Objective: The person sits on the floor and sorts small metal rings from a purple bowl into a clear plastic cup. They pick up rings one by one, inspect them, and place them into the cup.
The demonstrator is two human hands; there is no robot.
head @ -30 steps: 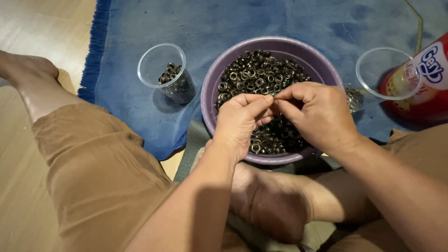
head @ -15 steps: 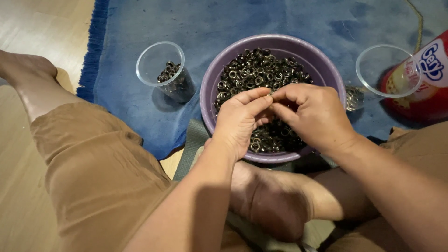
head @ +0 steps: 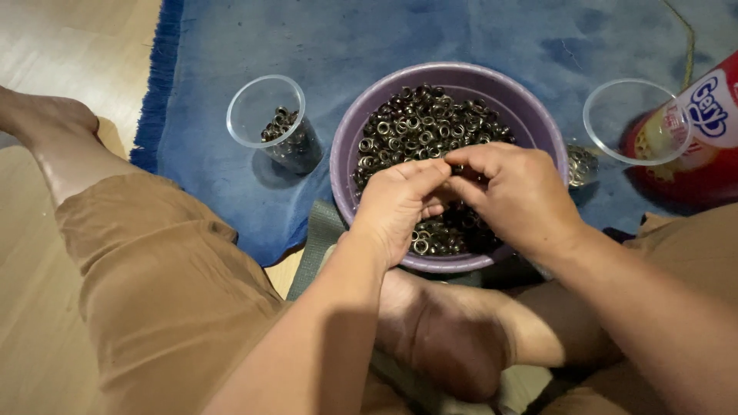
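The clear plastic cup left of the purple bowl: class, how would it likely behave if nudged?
The clear plastic cup probably slides or tips easily: it looks thin-walled and tall. The few small metal rings at its bottom may steady it slightly. The blue rug might resist sliding, favouring tipping.

A blue rug (head: 369, 46) with a darker fringed edge covers the upper part of the view and lies on a pale wooden floor (head: 69, 54), which shows at the left. The rug's surface bears faint darker patches, and a thin yellowish cord (head: 686, 34) crosses its upper right corner. Warm, soft light falls across the boards.
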